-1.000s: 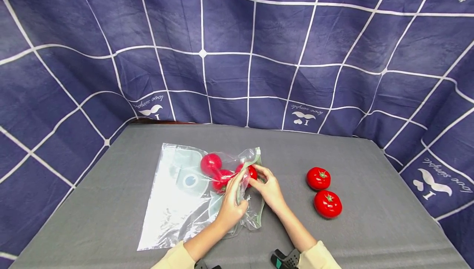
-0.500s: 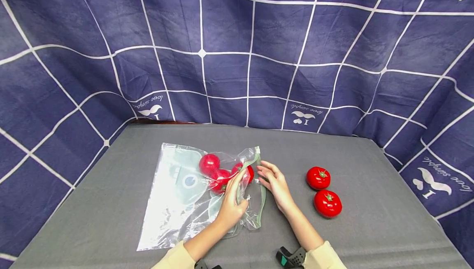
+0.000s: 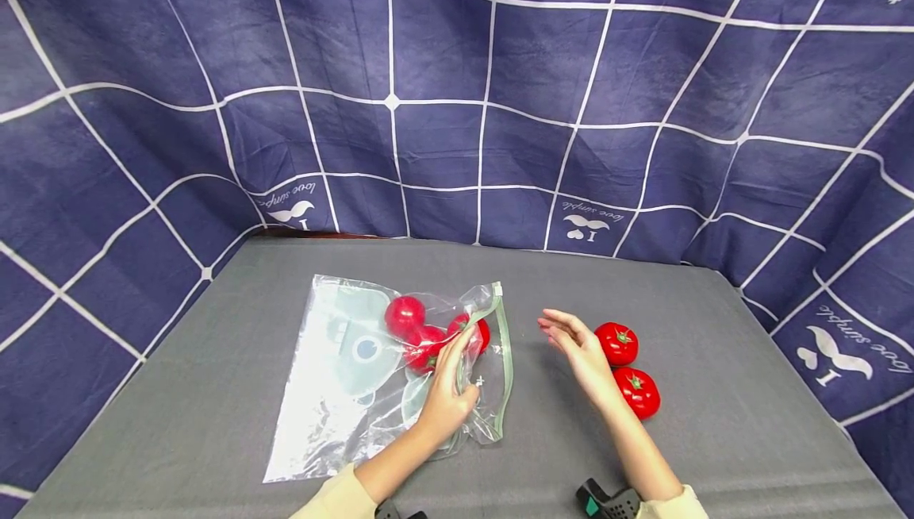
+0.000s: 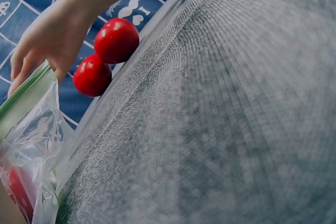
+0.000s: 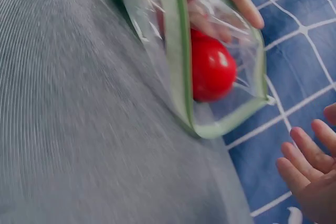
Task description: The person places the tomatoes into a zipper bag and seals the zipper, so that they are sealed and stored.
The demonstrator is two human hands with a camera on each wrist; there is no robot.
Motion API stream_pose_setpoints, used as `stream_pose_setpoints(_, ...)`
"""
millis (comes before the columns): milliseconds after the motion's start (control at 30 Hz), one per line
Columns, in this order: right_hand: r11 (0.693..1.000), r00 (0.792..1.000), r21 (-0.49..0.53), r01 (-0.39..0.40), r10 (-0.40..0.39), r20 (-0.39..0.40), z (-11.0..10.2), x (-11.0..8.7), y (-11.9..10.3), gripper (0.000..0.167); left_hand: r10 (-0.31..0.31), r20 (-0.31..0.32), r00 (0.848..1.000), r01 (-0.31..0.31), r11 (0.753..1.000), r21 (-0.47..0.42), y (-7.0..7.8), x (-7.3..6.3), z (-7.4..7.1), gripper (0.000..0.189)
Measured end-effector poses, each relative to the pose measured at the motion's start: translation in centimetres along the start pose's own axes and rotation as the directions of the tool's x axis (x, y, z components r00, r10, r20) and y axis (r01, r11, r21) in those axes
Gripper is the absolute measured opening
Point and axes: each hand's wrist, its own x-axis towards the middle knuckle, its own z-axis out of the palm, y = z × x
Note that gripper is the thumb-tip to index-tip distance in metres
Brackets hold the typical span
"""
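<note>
A clear zip bag [image 3: 303, 424] with a green closure and a printed cartoon lies on the table, its mouth facing right. Three red tomatoes are inside; one tomato [image 5: 214, 72] sits just within the mouth in the right wrist view. My left hand [image 3: 444, 404] holds the bag's upper lip and keeps the mouth apart. Between the bag and two loose tomatoes, my right hand [image 3: 581, 352] is in the air with fingers extended and nothing in it. The far loose tomato [image 3: 617, 344] and the nearer loose tomato [image 3: 639, 394] are partly covered by the right hand and forearm.
A grey cloth-covered table [image 3: 728, 440] spreads under everything. A blue curtain [image 3: 443, 146] with white grid lines hangs along the back and sides. Dark wrist devices show at the bottom, including the right one [image 3: 607, 499].
My right hand has let go of the tomato at the bag's mouth, come out, and moved right toward the loose tomatoes. The left hand has stayed on the bag.
</note>
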Motion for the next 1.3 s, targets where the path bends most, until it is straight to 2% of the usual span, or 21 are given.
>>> stream_pose_setpoints(133, 0.990, 0.992, -0.100, 0.101, -0.108, -0.059, -1.6, -1.0, -0.4, 0.034, -0.007, 0.005, 1.000, 0.007, 1.000, -0.005, 1.9, 0.2, -0.5, 0.077)
stream_pose_setpoints(267, 0.954, 0.972, -0.253, 0.162, -0.198, -0.123, -2.8, -2.3, -0.4, 0.030, -0.021, 0.009, 1.000, 0.021, 1.000, -0.010, 2.8, 0.2, -0.9, 0.076)
stream_pose_setpoints(400, 0.903, 0.961, -0.411, 0.128, -0.215, -0.175, -3.7, -3.8, -0.6, 0.029, -0.044, 0.017, 0.999, 0.044, 0.999, -0.023, 2.9, 0.2, -0.9, 0.076)
stream_pose_setpoints(467, 0.868, 0.953, -0.485, 0.107, -0.228, -0.199, -4.1, -4.6, -0.5, 0.029, -0.046, 0.017, 0.999, 0.046, 0.999, -0.022, 2.9, 0.2, -0.9, 0.076)
stream_pose_setpoints(567, 0.829, 0.937, -0.551, 0.100, -0.264, -0.227, -4.8, -5.6, -0.2, 0.028, -0.044, 0.019, 0.999, 0.044, 0.999, -0.023, 2.9, 0.2, -0.9, 0.075)
stream_pose_setpoints(700, 0.782, 0.915, -0.606, 0.148, -0.341, -0.217, -5.7, -6.6, 0.5, 0.029, -0.037, 0.018, 0.999, 0.038, 0.999, -0.025, 2.8, 0.2, -0.9, 0.075)
stream_pose_setpoints(833, 0.745, 0.904, -0.640, 0.191, -0.387, -0.181, -6.7, -7.5, 1.3, 0.032, -0.037, 0.022, 0.999, 0.038, 0.999, -0.027, 2.8, 0.2, -0.9, 0.075)
stream_pose_setpoints(933, 0.747, 0.903, -0.635, 0.196, -0.390, -0.180, -7.3, -7.8, 1.9, 0.034, -0.041, 0.025, 0.999, 0.041, 0.999, -0.030, 2.9, 0.3, -0.9, 0.075)
stream_pose_setpoints(1000, 0.763, 0.905, -0.615, 0.199, -0.384, -0.184, -7.6, -7.9, 2.3, 0.037, -0.045, 0.027, 0.999, 0.045, 0.998, -0.034, 2.9, 0.3, -0.9, 0.075)
stream_pose_setpoints(1300, 0.872, 0.956, -0.459, 0.167, -0.257, -0.141, -8.8, -8.0, 4.2, 0.033, -0.051, 0.025, 0.998, 0.052, 0.998, -0.034, 2.9, 0.3, -1.0, 0.075)
